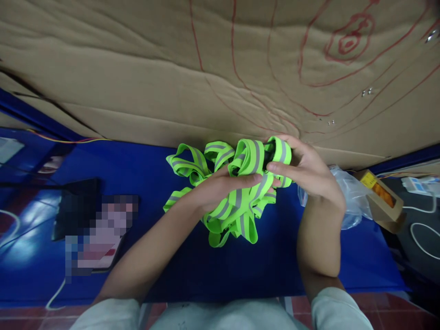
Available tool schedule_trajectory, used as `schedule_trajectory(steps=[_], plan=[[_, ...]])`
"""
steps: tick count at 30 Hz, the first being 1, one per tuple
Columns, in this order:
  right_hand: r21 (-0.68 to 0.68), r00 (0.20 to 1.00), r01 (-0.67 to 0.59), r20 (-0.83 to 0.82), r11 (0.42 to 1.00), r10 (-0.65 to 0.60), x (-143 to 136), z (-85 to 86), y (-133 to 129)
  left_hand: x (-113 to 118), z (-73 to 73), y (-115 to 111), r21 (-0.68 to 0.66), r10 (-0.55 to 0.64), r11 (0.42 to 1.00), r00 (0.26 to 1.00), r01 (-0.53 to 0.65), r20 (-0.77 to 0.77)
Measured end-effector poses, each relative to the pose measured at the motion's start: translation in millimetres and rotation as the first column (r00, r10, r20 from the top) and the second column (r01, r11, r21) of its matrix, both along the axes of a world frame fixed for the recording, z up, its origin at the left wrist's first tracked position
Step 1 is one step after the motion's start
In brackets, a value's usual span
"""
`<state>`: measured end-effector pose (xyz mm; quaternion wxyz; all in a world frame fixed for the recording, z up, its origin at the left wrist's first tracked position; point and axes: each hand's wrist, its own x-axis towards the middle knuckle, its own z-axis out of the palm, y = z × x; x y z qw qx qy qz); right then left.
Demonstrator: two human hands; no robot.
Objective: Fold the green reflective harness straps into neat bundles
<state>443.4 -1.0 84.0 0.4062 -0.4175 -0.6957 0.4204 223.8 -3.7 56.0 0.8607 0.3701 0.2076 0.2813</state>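
Bright green cloth straps with grey stripes [237,200] are bunched in loops over a flat blue table [275,263]. A small brown cardboard box [392,215] shows orange in its front; its yellow label [368,179] is too blurry to read. I cannot tell what is in the clear plastic bag [354,199] beside it. The left hand [218,187] curls around the bunch, thumb on top. The right hand [307,167], partly closed, has one loop between thumb and fingers.
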Motion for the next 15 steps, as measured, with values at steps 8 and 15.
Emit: schedule_trajectory(steps=[8, 15], plan=[[0.259, 0.925, 0.374, -0.033, 0.891, -0.379, -28.5, 1.8, -11.5, 15.0, -18.8, 8.4, -0.129, 0.028, 0.991, 0.996, -0.017, 0.079], [0.157, 0.923, 0.373, -0.164, 0.914, -0.349, -7.6, 8.9, -10.4, 8.1, -19.5, 5.1, 0.299, -0.113, 0.942, 0.982, 0.154, -0.15]])
